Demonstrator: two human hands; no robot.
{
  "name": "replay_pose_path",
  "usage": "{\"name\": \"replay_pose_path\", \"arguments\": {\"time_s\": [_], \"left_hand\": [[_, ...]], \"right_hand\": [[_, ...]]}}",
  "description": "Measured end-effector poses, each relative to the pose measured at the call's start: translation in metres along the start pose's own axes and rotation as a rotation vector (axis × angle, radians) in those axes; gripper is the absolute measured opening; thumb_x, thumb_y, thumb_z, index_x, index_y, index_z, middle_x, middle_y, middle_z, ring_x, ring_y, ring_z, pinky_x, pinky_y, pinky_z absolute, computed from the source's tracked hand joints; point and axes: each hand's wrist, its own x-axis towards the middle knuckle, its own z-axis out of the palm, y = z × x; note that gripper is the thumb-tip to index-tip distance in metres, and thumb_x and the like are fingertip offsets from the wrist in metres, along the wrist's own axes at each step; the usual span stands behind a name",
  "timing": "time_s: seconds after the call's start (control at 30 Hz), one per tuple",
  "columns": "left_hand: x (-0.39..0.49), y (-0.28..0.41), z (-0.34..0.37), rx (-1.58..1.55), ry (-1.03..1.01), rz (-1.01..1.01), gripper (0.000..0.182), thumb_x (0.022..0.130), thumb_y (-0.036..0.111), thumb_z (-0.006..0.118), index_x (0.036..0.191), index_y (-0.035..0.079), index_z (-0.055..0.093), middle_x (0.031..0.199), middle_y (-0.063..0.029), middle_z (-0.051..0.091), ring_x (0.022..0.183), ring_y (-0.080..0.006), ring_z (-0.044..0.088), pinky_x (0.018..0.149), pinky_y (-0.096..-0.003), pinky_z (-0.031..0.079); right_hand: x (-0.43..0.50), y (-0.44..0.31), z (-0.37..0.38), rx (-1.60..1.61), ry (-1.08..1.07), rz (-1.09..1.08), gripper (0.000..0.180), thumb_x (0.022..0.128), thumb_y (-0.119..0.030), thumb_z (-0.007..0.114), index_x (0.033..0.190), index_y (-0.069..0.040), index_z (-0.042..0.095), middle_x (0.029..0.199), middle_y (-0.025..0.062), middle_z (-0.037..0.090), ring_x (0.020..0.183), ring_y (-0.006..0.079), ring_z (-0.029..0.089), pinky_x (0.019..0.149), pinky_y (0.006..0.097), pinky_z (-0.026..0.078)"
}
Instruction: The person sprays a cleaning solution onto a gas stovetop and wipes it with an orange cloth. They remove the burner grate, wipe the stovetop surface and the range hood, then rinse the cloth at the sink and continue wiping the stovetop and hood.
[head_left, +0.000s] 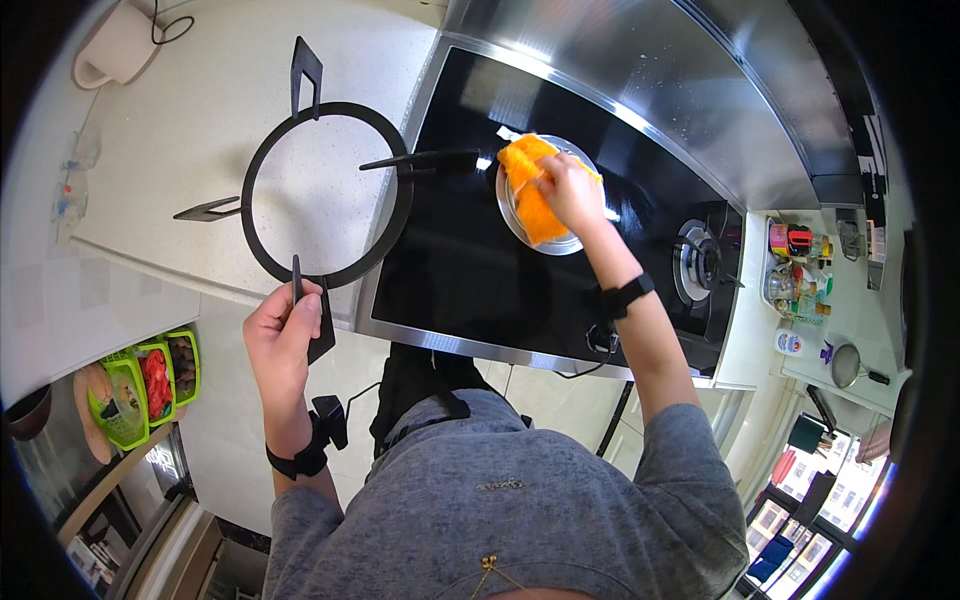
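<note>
My left hand (286, 324) grips one leg of a round black pan support (252, 225). The ring is lifted by the hob's left edge, its other legs sticking outward. My right hand (571, 191) presses an orange cloth (534, 202) onto the round metal burner plate (559, 247) at the left of the black glass gas hob (465, 285). The cloth covers most of that burner, so its middle is hidden. A small white tab (507, 133) shows at the cloth's upper left.
A second burner (697, 262) with its support sits at the hob's right. Beyond it stand a basket of bottles (796, 274) and a strainer (846, 365). A white mug (118, 49) is at the far left of the counter. Green baskets (124, 397) are at lower left.
</note>
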Motion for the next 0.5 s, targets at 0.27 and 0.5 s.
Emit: {"name": "replay_pose_path", "arguments": {"time_s": [0.27,0.5], "left_hand": [[-0.002,0.001,-0.001,0.010,0.015,-0.003,0.010,0.084,0.003,0.058,0.090,-0.003,0.063,0.063,0.0036,0.050,0.056,-0.0029,0.042,0.052,-0.0178,0.032],[0.000,-0.004,0.001,0.020,0.039,-0.002,0.011,0.084,0.003,0.057,0.090,-0.003,0.063,0.062,0.0038,0.050,0.056,-0.0027,0.042,0.052,-0.0177,0.032]], "right_hand": [[0.023,0.064,-0.027,-0.167,-0.080,0.615,0.040,0.084,-0.042,0.056,0.116,-0.018,0.060,0.107,0.0101,0.064,0.101,0.0267,0.061,0.084,0.0393,0.049],[-0.003,0.091,-0.050,-0.246,0.312,0.370,0.035,0.080,-0.030,0.066,0.106,-0.007,0.062,0.113,0.0129,0.054,0.096,0.0313,0.057,0.081,0.0399,0.049]]}}
